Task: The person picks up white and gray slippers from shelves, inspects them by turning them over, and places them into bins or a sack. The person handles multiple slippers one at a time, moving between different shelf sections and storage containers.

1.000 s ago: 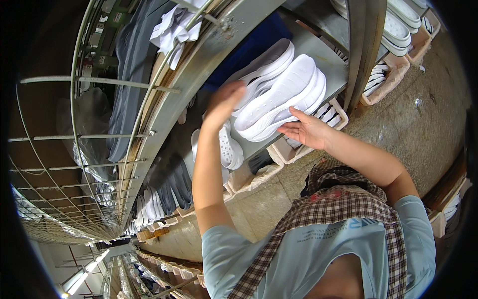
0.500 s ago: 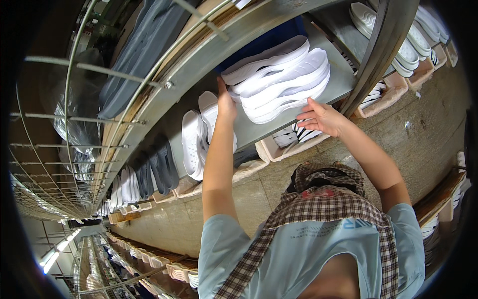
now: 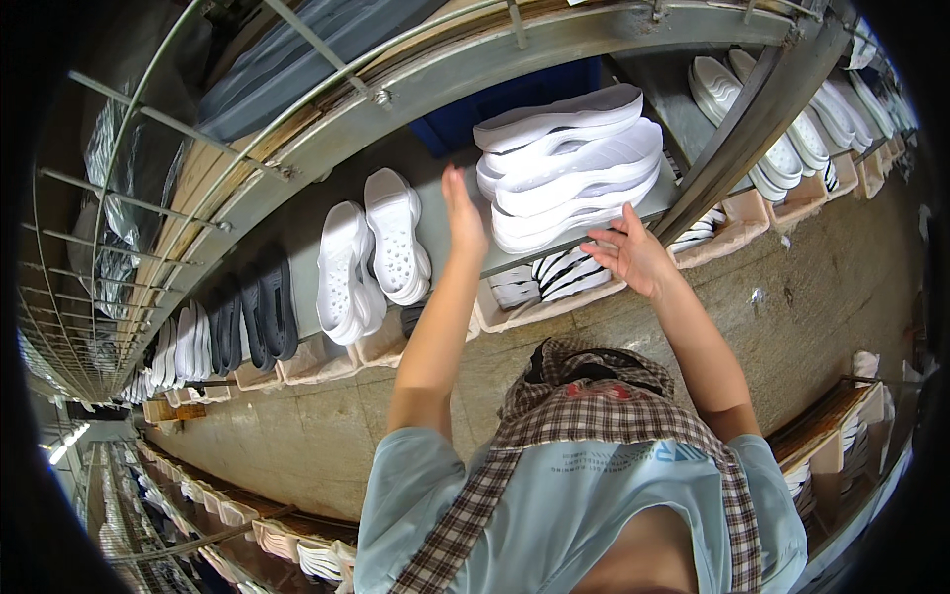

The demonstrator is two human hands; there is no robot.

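Observation:
On a grey metal shelf, several white shoe soles lie piled on one another, slightly fanned. My left hand is at the pile's left end, fingers stretched upward, with a small gap between it and the soles. At the pile's lower right edge is my right hand, fingers spread and palm toward the soles. Its fingertips come close to the lowest sole; whether they touch it I cannot tell. Left of my left forearm, more white soles with dotted holes stand in two stacks on the shelf.
Behind the pile sits a dark blue bin. A metal post rises to the right, with more white soles beyond it. Lined bins holding striped pieces run below the shelf's front edge. Wire mesh and dark grey soles are at left.
My left hand has come away from the pile's left end, leaving a gap. My right hand has moved slightly down relative to the shelf. The whole view has shifted, showing more shelf at left.

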